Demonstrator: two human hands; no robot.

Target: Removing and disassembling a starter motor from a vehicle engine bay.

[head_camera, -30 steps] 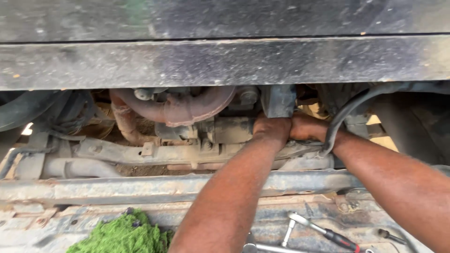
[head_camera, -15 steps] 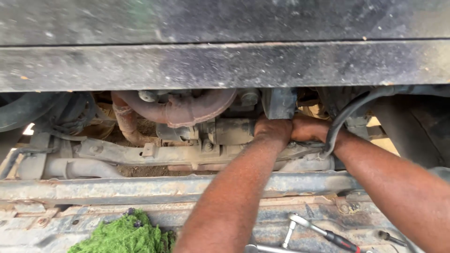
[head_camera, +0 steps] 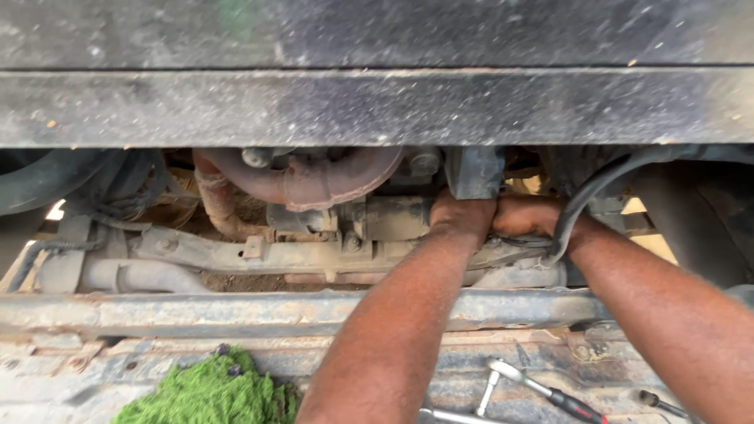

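Observation:
Both of my arms reach deep into a dirty engine bay under a dark, dusty metal panel (head_camera: pixel 377 106). My left hand (head_camera: pixel 463 213) presses against the right end of a grey cylindrical metal part (head_camera: pixel 389 218). Just to its right is my right hand (head_camera: pixel 525 217), touching the left one, beside a black hose (head_camera: pixel 585 196). The fingers of both hands curl down out of sight, so what they grip is hidden. A rusty curved pipe (head_camera: pixel 314 177) runs just above and to the left of the hands.
A rusty cross beam (head_camera: pixel 196 310) passes under my forearms. On the ledge below lie a ratchet wrench with a red and black handle (head_camera: pixel 542 390) and a green fuzzy cloth (head_camera: pixel 208 392). Grey tubes and hoses (head_camera: pixel 118 275) fill the left side.
Both hands stay at the same spot on the grey part. The view has shifted slightly, so the wrench sits a little lower in the picture.

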